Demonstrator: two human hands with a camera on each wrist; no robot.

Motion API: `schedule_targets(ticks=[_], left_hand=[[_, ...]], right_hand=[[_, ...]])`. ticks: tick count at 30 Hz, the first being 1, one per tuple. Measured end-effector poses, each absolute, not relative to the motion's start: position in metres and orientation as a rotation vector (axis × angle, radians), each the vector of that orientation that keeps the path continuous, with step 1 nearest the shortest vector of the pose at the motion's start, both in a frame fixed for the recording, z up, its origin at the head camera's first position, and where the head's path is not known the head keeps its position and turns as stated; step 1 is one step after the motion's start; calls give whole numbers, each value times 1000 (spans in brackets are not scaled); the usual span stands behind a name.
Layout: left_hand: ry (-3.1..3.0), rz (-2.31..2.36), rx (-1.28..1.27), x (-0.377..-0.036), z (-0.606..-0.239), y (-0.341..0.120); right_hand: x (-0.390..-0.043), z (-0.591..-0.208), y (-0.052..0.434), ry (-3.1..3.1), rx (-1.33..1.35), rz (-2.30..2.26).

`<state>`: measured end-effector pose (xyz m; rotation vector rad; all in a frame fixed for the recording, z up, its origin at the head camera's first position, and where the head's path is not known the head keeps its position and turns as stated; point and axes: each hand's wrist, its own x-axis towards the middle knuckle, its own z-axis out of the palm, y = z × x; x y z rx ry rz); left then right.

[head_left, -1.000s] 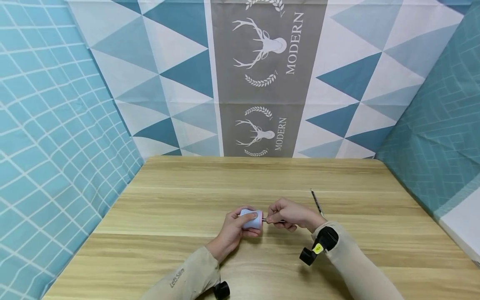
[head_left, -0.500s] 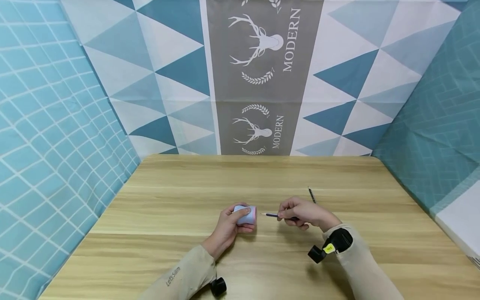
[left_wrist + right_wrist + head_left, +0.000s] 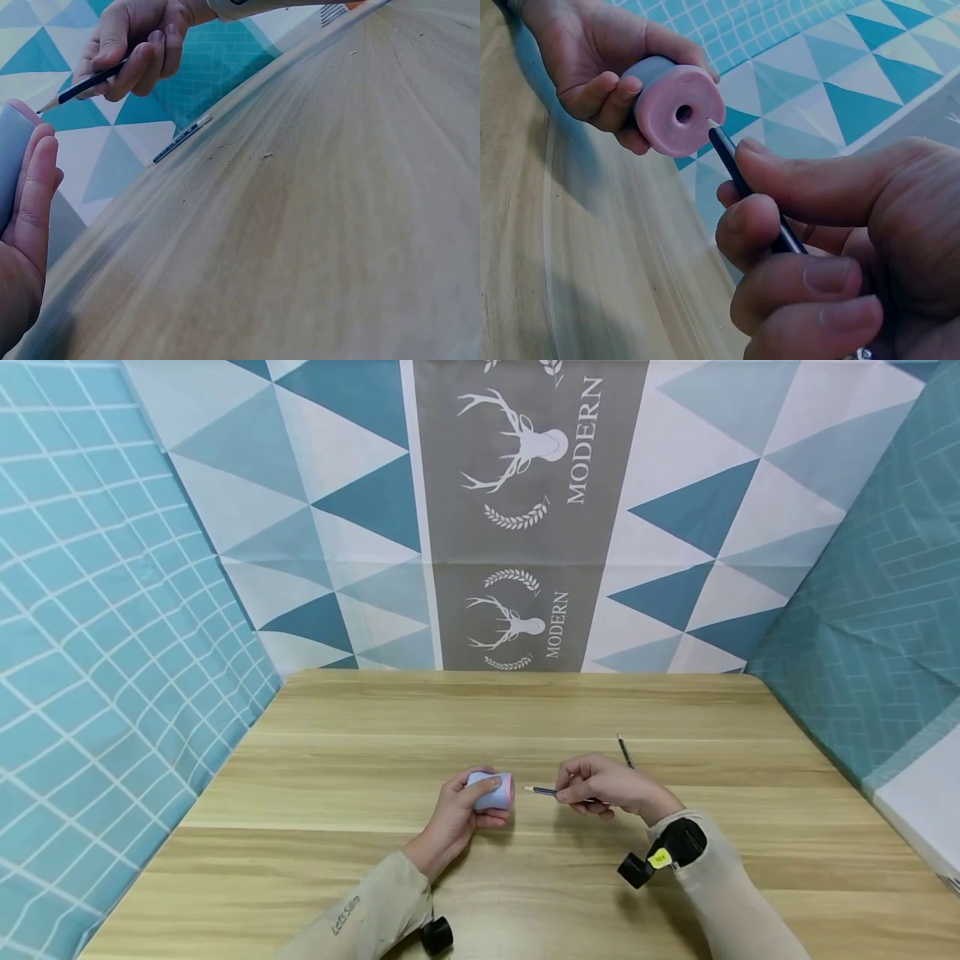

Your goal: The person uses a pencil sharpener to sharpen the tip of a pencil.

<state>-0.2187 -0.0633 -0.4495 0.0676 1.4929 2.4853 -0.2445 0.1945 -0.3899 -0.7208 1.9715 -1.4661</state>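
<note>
The left hand (image 3: 456, 814) is gripping a sharpener (image 3: 492, 791), a small blue cylinder with a pink end face, its fingers (image 3: 600, 94) curling round the body and the thumb lying over the top. The sharpener is sitting low over the tabletop (image 3: 375, 735), near the middle; whether it is touching the wood cannot be told. Its pink face is pointing toward the other hand, and the right wrist view is showing a round hole in the middle of that face.

The right hand (image 3: 603, 787) is pinching a dark pencil (image 3: 551, 792) between thumb and curled fingers (image 3: 780, 232), holding it roughly level. The sharpened tip is pointing at the pink face and is standing clear of it in the head view, with a short gap between tip and sharpener. In the right wrist view the tip is lining up just beside the hole, to its right, not inside it.

A second pencil (image 3: 625, 751) is lying flat on the tabletop just behind the right hand, apart from it. Both forearms are wearing beige sleeves (image 3: 375, 914), each with a small black camera (image 3: 648, 856) strapped at the wrist. Patterned blue, white and grey cloth (image 3: 525, 510) with a deer print is hanging behind and to both sides of the tabletop.
</note>
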Motion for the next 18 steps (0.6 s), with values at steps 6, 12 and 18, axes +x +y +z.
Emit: schedule_targets(ticks=[6,12,18], left_hand=[[1500,2486,66,-219,-448,-63],[1517,2457,75,-219,-448,-64],[1524,2436,80,-217,-449,-60]], right_hand=[[-243,-391,183,2035,-671,-1469],[-238,-392,162,2218,-705,-1401],[-228,-392,141,2573,-966,-1196]])
